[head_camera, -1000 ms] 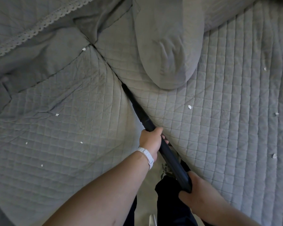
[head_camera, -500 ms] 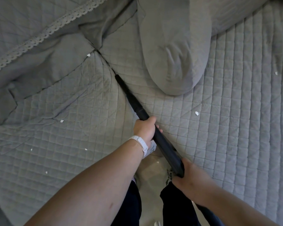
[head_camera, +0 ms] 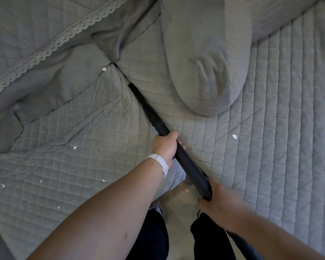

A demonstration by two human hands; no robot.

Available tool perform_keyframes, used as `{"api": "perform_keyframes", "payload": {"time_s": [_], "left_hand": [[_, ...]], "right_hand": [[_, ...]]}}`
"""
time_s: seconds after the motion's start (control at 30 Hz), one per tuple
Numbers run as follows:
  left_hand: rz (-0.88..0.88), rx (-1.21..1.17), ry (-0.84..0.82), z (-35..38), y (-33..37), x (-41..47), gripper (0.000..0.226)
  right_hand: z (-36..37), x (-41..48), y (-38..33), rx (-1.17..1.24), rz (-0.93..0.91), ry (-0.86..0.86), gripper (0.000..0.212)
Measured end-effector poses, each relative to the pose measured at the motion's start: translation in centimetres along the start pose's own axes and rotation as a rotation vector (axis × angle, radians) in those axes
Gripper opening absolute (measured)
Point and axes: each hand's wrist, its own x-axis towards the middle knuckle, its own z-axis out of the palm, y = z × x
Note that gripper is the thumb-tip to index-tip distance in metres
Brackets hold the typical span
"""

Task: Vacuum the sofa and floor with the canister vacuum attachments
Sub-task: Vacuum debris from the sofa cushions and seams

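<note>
A black vacuum wand with a narrow crevice nozzle [head_camera: 148, 111] lies along the seam between two quilted grey sofa seat cushions [head_camera: 68, 147], its tip at about the middle of the seam. My left hand [head_camera: 165, 147], a white band on its wrist, grips the wand at mid-length. My right hand [head_camera: 217, 201] grips the wand's near end, where the hose leaves at the bottom right. Small white paper scraps [head_camera: 234, 136] dot the seat covers on both sides, one [head_camera: 103, 69] near the seam's far end.
A plain grey pillow [head_camera: 206, 68] lies on the right cushion just beside the nozzle. A lace-trimmed back cushion [head_camera: 45, 51] fills the upper left. Between my dark trouser legs a strip of beige floor [head_camera: 178, 203] shows, with a scrap on it.
The nozzle has slid forward along the seam toward the back of the sofa, and both hands have moved forward with it.
</note>
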Motion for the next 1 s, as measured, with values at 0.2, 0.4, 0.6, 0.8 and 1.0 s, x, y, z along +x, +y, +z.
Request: {"api": "perform_keyframes", "payload": {"time_s": [0.2,0.4,0.6,0.8,1.0], "left_hand": [[0.015,-0.023,0.004,-0.3,1.4,0.5,0.016],[0.046,-0.054,0.023,-1.0,2.4,1.1,0.029],[0.064,-0.056,0.039,-1.8,3.3,1.8,0.015],[0.072,-0.122,0.068,-2.9,4.9,2.5,0.008],[0.083,-0.047,0.082,-3.4,5.5,2.7,0.01]], "right_hand": [[-0.7,0.9,-1.2,-0.036,-0.01,0.007,0.014],[-0.9,1.8,-2.3,-0.063,-0.022,0.009,0.015],[-1.1,2.5,-3.4,-0.063,-0.05,-0.008,0.016],[-1.2,3.8,-4.9,-0.049,-0.1,0.009,0.02],[-0.7,4.2,-5.7,-0.045,-0.113,0.012,0.019]]}}
